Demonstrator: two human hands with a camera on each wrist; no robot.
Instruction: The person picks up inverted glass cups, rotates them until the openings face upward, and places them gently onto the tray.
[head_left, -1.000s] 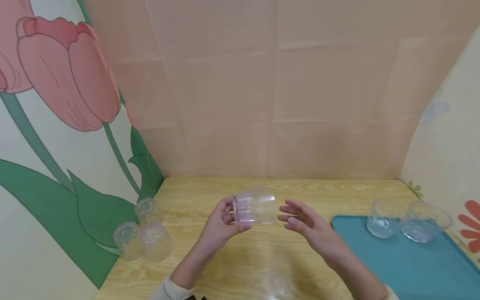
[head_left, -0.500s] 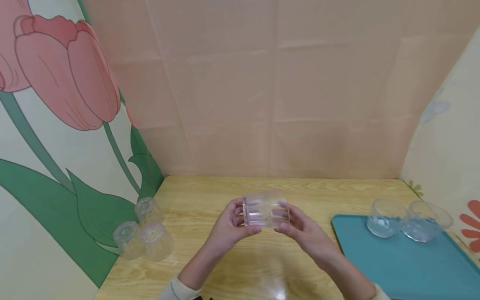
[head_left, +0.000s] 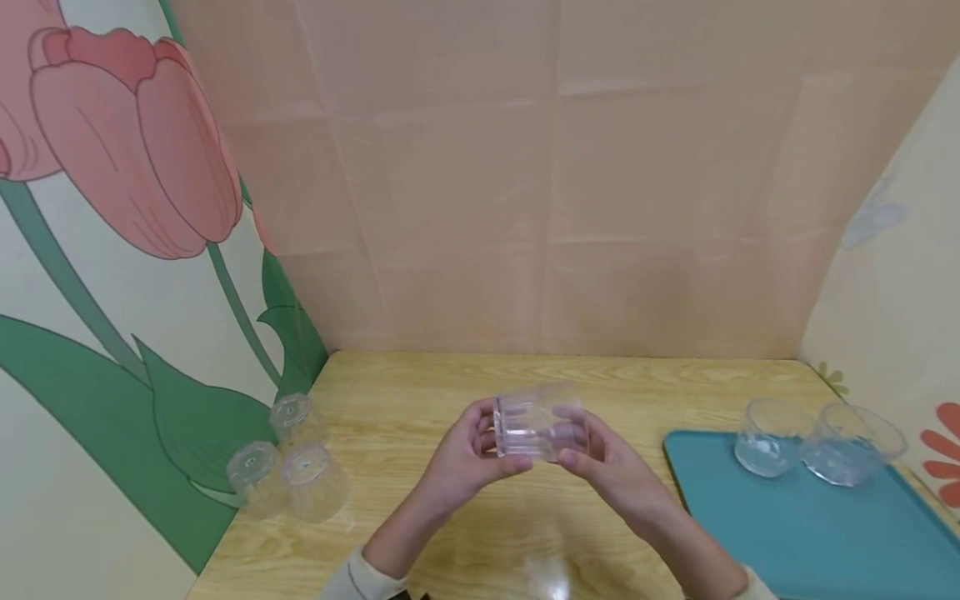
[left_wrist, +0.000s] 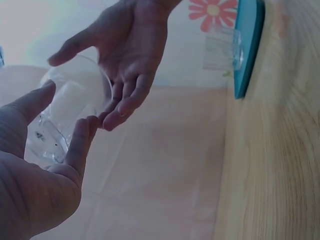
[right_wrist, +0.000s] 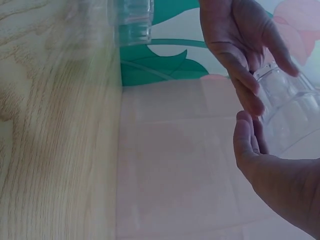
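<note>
A clear plastic cup (head_left: 534, 425) is held on its side above the table, its base to the left and its mouth to the right. My left hand (head_left: 467, 454) grips the base end, thumb in front and fingers behind. The mouth end is in my right hand (head_left: 617, 467), whose fingers show through the clear wall while the thumb lies at the near side. In the left wrist view, the cup (left_wrist: 75, 92) spans the space between both hands. The right wrist view shows the cup (right_wrist: 290, 102) with its ridged base toward my left hand.
Several clear cups stand upside down at the table's left, among them a front cup (head_left: 315, 483). A teal tray (head_left: 795, 533) lies at the right, bearing an upright cup (head_left: 768, 450) and another upright cup (head_left: 847, 454) at its back. A pink sheet (head_left: 540, 208) hangs behind the wooden table (head_left: 420, 542).
My right hand has come in from the right and taken hold of the cup's mouth end. My left hand has carried the cup slightly to the right. The other cups have not moved.
</note>
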